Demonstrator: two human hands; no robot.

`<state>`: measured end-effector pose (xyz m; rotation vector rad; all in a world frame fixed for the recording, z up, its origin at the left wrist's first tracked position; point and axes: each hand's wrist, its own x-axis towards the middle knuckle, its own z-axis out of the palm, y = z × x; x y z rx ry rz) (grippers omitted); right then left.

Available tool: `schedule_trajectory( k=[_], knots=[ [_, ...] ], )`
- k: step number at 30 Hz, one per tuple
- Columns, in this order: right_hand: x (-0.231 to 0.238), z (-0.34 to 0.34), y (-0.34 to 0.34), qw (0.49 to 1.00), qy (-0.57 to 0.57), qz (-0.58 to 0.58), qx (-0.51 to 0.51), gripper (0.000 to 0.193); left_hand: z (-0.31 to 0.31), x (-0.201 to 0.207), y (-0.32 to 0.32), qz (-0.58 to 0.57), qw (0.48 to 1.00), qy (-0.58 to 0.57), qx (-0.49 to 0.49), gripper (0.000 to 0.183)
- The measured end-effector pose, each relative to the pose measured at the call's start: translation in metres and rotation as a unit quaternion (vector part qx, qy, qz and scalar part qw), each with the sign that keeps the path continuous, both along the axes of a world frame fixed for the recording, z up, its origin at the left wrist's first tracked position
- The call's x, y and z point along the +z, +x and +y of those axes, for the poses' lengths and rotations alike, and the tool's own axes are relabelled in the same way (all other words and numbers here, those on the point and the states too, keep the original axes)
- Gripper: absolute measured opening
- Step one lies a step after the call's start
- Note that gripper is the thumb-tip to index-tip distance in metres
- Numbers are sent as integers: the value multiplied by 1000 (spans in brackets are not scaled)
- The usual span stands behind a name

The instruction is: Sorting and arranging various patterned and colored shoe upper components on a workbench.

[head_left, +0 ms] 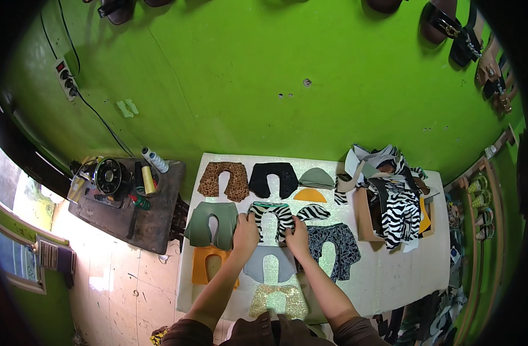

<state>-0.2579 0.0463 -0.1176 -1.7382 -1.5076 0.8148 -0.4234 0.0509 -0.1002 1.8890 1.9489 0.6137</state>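
Observation:
Both my hands are on a zebra-striped U-shaped cut piece with a thin green strip along its top edge. It lies among rows of similar pieces. My left hand pinches its left side, and my right hand grips the right side. Left of my left hand is a sage-green piece; a zebra half-moon piece lies just beyond my right hand. Beneath my wrists rests a grey-blue piece. On the right, a dark patterned piece sits close to my right forearm.
The whitish table also bears leopard, black, orange and gold pieces. A cardboard box overflows with scraps. Left stands a dark table with a sewing machine and thread cones.

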Motion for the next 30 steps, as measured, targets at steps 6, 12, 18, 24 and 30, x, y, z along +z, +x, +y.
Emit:
schedule_trajectory(
  k=[6, 12, 18, 24, 30],
  knots=[
    [2, 2, 4, 996, -8, -84, 14, 41, -1, 9, 7, 80, 996, -34, -15, 34],
    [-5, 5, 6, 991, 66, -117, 20, 42, 10, 10, 15, 116, 990, 70, -42, 48],
    [6, 2, -14, 984, 52, -158, 58, 62, 19, -22, 18, 93, 995, -20, 0, 61],
    [3, 2, -17, 978, 14, -198, 67, 70, 19, -25, 30, 177, 979, -95, 24, 68],
    [-4, 5, -18, 976, 28, -206, 60, 67, 18, -23, 32, 213, 972, -92, 26, 65]
  ],
)
